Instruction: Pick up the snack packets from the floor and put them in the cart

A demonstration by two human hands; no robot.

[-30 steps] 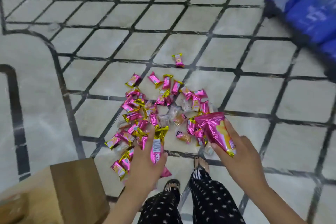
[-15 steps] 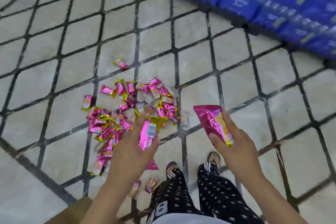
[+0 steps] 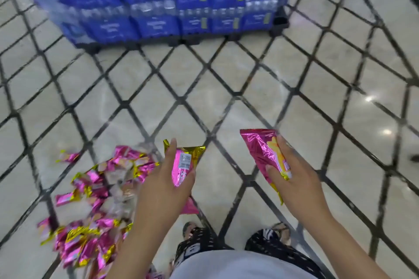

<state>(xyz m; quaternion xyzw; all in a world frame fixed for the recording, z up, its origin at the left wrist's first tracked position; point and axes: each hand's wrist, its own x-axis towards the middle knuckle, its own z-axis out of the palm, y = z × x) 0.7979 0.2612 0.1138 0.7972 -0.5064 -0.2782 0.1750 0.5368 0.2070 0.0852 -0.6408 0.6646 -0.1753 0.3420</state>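
Nearest, black trousers with white dots (image 3: 272,249) stand over the pale tiled floor with dark diagonal lines (image 3: 226,88). The left hand (image 3: 163,188) grips a pink foil snack packet with gold ends (image 3: 184,165), thumb and fingers curled round it. The right hand (image 3: 297,176) pinches a larger shiny pink packet with a yellow picture (image 3: 263,152) in the air. At the left, a blurred heap of small pink-and-gold packets (image 3: 95,210) lies on the floor. Farther, blue wrapped packs (image 3: 158,7), probably water bottles, stand stacked.

Cream floor (image 3: 229,79) with dark diamond lines. Pink and gold snack packets (image 3: 90,210) lie heaped at lower left; blue water-bottle packs (image 3: 158,7) on a dark pallet (image 3: 280,22) stand at the top.
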